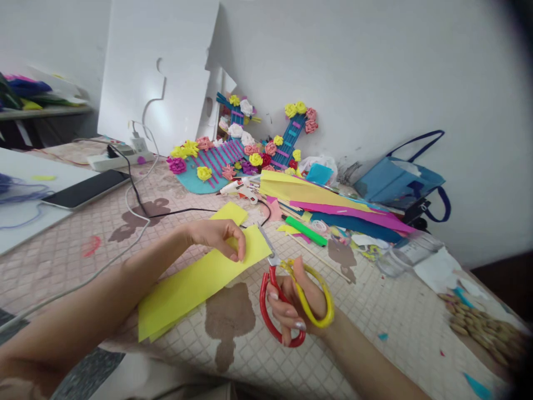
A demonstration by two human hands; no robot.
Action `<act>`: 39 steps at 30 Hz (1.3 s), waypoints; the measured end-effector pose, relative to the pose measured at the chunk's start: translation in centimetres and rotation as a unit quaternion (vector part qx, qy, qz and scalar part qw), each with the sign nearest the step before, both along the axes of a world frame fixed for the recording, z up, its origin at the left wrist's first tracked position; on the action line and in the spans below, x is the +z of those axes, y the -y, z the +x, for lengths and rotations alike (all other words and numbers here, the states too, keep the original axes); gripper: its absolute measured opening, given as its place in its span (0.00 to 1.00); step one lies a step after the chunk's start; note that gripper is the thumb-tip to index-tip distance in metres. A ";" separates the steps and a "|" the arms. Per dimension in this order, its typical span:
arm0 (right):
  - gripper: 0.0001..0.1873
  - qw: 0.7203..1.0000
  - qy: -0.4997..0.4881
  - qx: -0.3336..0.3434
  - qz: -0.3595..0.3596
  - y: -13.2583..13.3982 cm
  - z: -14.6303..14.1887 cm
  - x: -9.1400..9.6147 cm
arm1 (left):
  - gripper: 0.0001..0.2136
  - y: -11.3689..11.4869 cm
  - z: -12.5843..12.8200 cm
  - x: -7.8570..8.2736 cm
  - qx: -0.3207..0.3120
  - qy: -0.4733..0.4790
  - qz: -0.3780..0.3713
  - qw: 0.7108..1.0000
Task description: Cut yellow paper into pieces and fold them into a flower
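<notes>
Yellow paper (187,291) lies long and flat on the patterned tablecloth (375,311), layered at its near end; taken as landmark. Left hand (216,239) over its far part, fingers bent down onto it, thumb and forefinger tips close together; can't tell if they pinch the sheet or just press. Right hand (313,297) just right of the paper, gripping scissors (273,259), thumb in the yellow loop, fingers in the red one; loops spread apart, blades at the paper's far right end, can't tell if paper sits between them. Another yellow bit (229,211) shows just beyond the paper, maybe the same sheet, unclear. Farther beyond the paper: glue gun (239,190), then blue board (189,175) with paper flowers. Beyond and right of it: green stick (306,231), magenta sheet (345,210), blue bag (385,183). Beyond and left: phone (87,189), power strip (120,160).
</notes>
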State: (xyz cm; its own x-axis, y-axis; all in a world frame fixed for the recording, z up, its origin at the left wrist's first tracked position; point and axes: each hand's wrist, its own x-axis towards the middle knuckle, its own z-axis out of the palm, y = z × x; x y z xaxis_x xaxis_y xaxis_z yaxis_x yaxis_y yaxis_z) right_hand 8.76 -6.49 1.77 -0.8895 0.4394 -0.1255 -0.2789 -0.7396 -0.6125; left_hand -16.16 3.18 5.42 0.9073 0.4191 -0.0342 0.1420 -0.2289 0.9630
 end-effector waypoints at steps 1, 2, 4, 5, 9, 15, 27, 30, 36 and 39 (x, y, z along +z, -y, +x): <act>0.41 1.000 0.000 -0.006 0.006 0.0 0.0 0.0 | 0.06 0.0 0.0 0.0 0.001 -0.001 -0.002 1.000; 0.40 1.000 -0.002 -0.009 0.011 0.0 -0.1 0.0 | 0.06 -0.1 -0.1 0.0 0.001 -0.002 -0.004 1.000; 0.39 1.000 -0.004 -0.008 0.020 -0.1 -0.2 -0.1 | 0.05 -0.1 -0.1 0.0 0.002 -0.005 -0.010 1.000; 0.39 1.000 -0.004 -0.005 0.024 -0.2 -0.2 -0.2 | 0.05 -0.1 -0.1 0.0 0.003 -0.006 -0.014 1.000; 0.38 0.999 0.005 -0.002 0.038 -0.4 -0.1 -0.3 | 0.07 0.0 -0.2 0.0 0.008 -0.009 -0.019 1.000; 0.36 0.970 0.173 -0.106 0.132 -1.1 0.4 0.1 | 0.07 0.0 -0.2 0.1 0.032 -0.016 -0.003 0.999; 0.18 0.302 0.721 -0.236 0.578 -4.5 4.4 0.5 | 0.17 -0.2 1.9 -2.0 0.316 0.077 -0.070 0.943; 0.18 0.305 0.701 -0.238 0.599 -4.6 4.6 -0.2 | 0.20 0.3 2.5 -1.9 0.305 0.086 -0.032 0.948; 0.14 0.407 0.581 -0.367 0.602 -4.6 4.0 0.9 | 0.34 1.0 3.8 -2.3 0.320 0.145 -0.025 0.936; 0.14 0.631 0.453 -0.345 0.527 -4.0 2.2 0.9 | 0.39 1.3 4.6 -2.7 0.322 0.186 -0.062 0.926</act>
